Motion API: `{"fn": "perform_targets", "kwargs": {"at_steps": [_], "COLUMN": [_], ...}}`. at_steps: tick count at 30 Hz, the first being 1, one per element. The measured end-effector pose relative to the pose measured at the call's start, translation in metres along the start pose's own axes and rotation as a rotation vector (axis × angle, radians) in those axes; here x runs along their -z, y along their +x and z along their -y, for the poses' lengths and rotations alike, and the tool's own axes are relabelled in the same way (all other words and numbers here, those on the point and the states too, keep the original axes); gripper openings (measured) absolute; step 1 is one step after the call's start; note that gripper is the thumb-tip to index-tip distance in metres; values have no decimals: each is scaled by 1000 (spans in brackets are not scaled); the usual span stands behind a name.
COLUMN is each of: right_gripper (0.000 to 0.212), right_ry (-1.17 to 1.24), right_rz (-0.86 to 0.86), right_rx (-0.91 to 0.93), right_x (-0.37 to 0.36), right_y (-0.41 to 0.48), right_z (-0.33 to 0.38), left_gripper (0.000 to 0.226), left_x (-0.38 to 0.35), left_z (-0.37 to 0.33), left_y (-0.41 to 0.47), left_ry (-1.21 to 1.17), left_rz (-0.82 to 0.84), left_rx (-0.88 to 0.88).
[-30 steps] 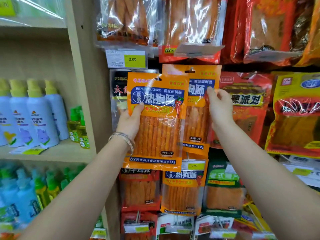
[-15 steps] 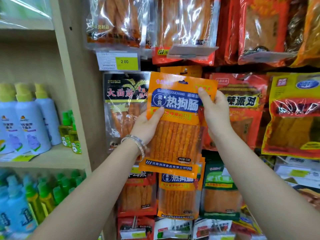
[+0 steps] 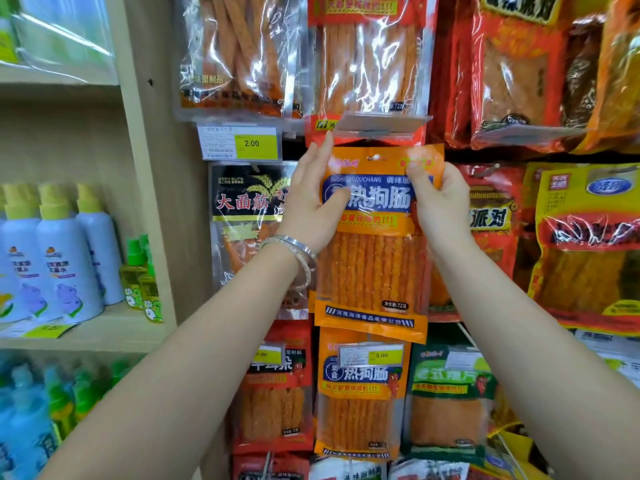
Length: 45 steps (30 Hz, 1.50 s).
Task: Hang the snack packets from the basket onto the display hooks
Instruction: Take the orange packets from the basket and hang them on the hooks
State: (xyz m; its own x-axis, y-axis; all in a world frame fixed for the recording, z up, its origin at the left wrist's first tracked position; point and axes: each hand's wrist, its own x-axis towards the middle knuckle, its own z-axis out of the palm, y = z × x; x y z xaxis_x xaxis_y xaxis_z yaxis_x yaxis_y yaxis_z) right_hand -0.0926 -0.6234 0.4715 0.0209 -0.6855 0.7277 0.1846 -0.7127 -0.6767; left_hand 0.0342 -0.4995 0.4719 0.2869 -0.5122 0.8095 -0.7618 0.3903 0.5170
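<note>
Up it goes: the orange snack packet (image 3: 370,271) has climbed against the wall of snacks since a moment ago, its tilt squared off, and both hands have slid from its sides to its top corners; nearest us, two bare forearms reach in from the bottom of the view, a silver bracelet (image 3: 298,252) on the left wrist; the left hand (image 3: 310,206) has its grip on the packet's upper left edge, thumb laid across the blue label in front, fingers running up behind; the right hand (image 3: 441,202) pinches the upper right corner, thumb in front, fingers curled behind; so both grips are full of that one packet, held upright and flat to the display, its hang hole (image 3: 375,156) right under a clear tag holder (image 3: 377,124); whether the hole is on a hook I cannot tell; below hangs a matching orange packet (image 3: 360,407) with a 2.00 tag on its face, a green packet (image 3: 450,379) beside it on the right; just left of the held packet hangs a black-topped packet (image 3: 242,209), partly behind the left hand, with a yellow price tag (image 3: 254,143) reading 2.00 above it; overhead, a red-trimmed packet (image 3: 367,64) of long sticks; off to the right, a big yellow packet (image 3: 585,244); far left, past a wooden upright (image 3: 152,168), a shelf (image 3: 104,329) carries white spray bottles (image 3: 65,275) with yellow caps and small green bottles (image 3: 140,282).
</note>
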Motion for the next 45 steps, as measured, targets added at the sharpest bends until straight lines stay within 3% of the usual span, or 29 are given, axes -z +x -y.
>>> {"fn": "perform_targets", "kwargs": {"at_steps": [7,13,16,18,21,23,29,35,41,45], "right_gripper": [22,28,57,59,60,65,74,68,64,59], "right_ry": [-77,-160,-389,-595,-838,-959,-1141,-1263,-1200,-1029], "right_rz": [12,-39,-53,-42,133,246,375,528,586,604], "right_rx": [-42,48,190,330,502,523,499,338,205,106], "right_x": [-6,2,9,11,13,13,5,-18,-30,-26], "right_y": [8,-13,-37,-54,-76,-81,-62,-30,-14,-15], "right_z": [-6,-19,-37,-50,-73,-86,-98,-105,-99,-82], "left_gripper": [71,69,71,72,75,80,89,89,88,79], "left_x": [-1,-14,-24,-30,-40,-46,-60,-73,-80,-74], "left_z": [3,31,55,69,86,95,116,133,135,122], "left_y": [1,-19,-39,-53,-68,-74,-59,-28,-8,-8], "left_ry": [-30,21,108,177,300,395,536,511,453,315], "left_rz": [18,92,157,207,275,311,380,452,504,478], "left_rx": [-13,74,105,75,10,-12,67,179,282,353]}}
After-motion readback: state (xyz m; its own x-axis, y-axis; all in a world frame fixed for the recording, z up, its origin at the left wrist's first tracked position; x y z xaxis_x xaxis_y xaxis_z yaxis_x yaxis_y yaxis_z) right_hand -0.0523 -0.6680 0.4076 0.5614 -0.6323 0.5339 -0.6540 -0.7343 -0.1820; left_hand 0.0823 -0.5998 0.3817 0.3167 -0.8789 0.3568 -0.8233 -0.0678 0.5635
